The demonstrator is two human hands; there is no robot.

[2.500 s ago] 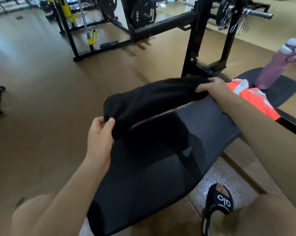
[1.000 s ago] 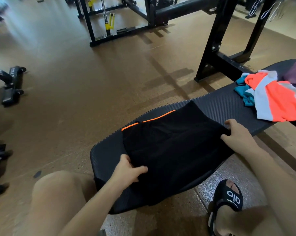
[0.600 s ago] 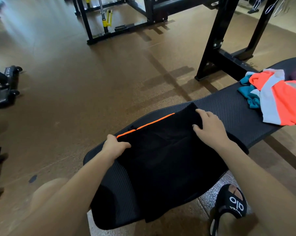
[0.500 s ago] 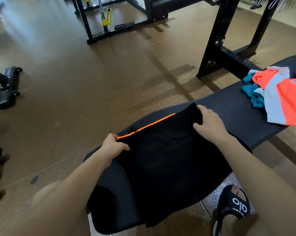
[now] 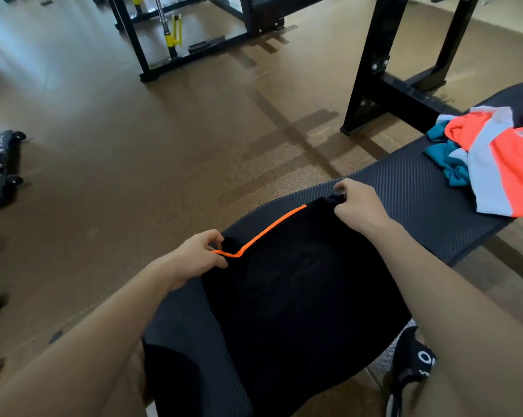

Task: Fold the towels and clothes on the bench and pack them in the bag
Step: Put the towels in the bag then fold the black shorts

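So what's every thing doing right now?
black garment: spread flat on the bench, far corners pinched
left hand: pinching the orange-trimmed corner
right hand: gripping the other far corner
orange and grey garment: crumpled, unfolded
teal cloth: bunched, partly under it
bench: holding all three

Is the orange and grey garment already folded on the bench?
No. The orange and grey garment lies crumpled on the bench over a teal cloth, away from both hands, which hold the black garment.

Matt black cloth garment (image 5: 299, 284) (ribbed bench (image 5: 419, 200))
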